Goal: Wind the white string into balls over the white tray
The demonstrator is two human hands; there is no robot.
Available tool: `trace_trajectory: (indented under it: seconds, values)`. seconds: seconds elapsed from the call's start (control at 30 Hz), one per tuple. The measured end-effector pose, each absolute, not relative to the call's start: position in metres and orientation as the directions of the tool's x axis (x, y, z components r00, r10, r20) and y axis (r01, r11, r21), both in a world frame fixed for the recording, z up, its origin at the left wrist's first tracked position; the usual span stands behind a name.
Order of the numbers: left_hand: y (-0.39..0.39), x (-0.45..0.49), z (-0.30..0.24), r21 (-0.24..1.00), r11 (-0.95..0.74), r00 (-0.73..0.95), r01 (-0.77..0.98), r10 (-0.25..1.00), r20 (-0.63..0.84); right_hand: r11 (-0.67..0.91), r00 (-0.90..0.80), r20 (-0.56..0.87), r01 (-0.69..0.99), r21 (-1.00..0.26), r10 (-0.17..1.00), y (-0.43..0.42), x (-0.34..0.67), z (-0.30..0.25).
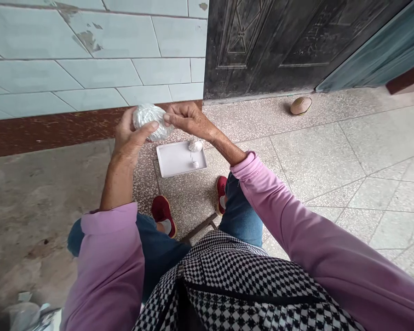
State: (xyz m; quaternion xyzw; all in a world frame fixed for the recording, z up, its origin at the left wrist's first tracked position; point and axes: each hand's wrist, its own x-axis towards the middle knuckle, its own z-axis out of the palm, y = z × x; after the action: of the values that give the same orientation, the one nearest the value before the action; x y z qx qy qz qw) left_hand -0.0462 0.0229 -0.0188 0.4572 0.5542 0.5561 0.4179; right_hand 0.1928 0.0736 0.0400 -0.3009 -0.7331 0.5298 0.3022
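The speckled floor (313, 151) here runs up to a tiled wall (96, 41) and a dark door (258, 46). On it lies a pale tray (174, 161). Held up near that, the left hand (128, 138) cups a shiny white ball (145, 115); the right hand (188, 118) pinches, thumb against forefinger, at its side, perhaps on a strand too fine to see. The tray holds a small white ball (195, 145) and a tinier one (195, 164).

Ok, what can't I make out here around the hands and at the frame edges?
- Head view: fingertips of the left hand, hidden behind the white bundle.
- Head view: anything pinched by the right hand, covered by its fingers.
- Head view: the smaller lump on the tray, too small to identify.
- Head view: lower-left items, blurred, cut off by the bottom edge.
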Motion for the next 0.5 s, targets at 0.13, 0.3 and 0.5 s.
trace_trajectory:
  seconds: [0.13, 0.3, 0.5]
  values:
    - [0.01, -0.041, -0.008, 0.991, -0.007, -0.029, 0.131, 1.0, 0.01, 0.13, -0.57, 0.041, 0.116, -0.985, 0.82, 0.075, 0.197, 0.048]
    - [-0.005, -0.037, 0.01, 0.996, 0.045, 0.284, 0.079, 0.956, -0.066, 0.096, -0.555, 0.062, 0.032, -0.995, 0.83, 0.078, 0.195, 0.048]
    - [-0.004, -0.04, 0.003, 0.996, -0.023, 0.351, -0.088, 0.935, 0.053, 0.035, -0.521, -0.009, 0.075, -0.997, 0.853, 0.078, 0.192, 0.044]
